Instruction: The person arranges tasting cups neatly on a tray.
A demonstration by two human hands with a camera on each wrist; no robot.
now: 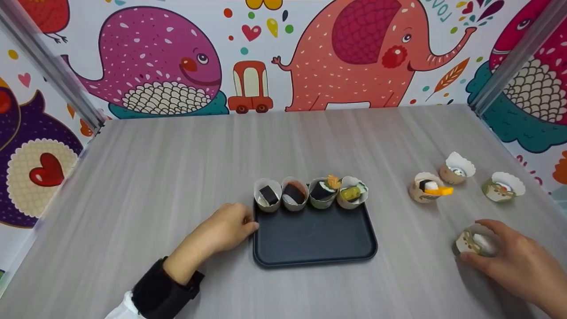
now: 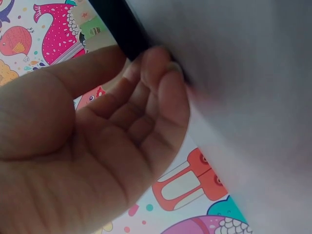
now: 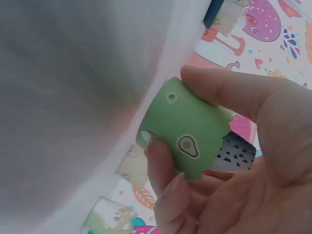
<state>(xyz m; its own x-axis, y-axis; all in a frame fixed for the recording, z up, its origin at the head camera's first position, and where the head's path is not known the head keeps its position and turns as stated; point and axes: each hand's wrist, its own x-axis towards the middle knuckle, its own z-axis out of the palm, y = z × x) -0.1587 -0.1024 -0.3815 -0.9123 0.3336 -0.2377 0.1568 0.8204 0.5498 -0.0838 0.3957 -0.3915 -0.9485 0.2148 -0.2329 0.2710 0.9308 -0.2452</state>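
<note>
Teal "LOV" lettering on back wall, rest unclear.

white left sleeve, broad black wristband, small black piece jutting out

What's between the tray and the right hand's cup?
Only bare tabletop between the tray and the cup in the right hand; head view shows it.

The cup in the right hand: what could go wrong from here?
The right hand pinches a thin-walled cup, so too firm a squeeze may crumple it. Its white piece pokes past the rim and could slip out if tilted. If the left hand jolts the tray, the four filled cups along its far edge might tip.
</note>
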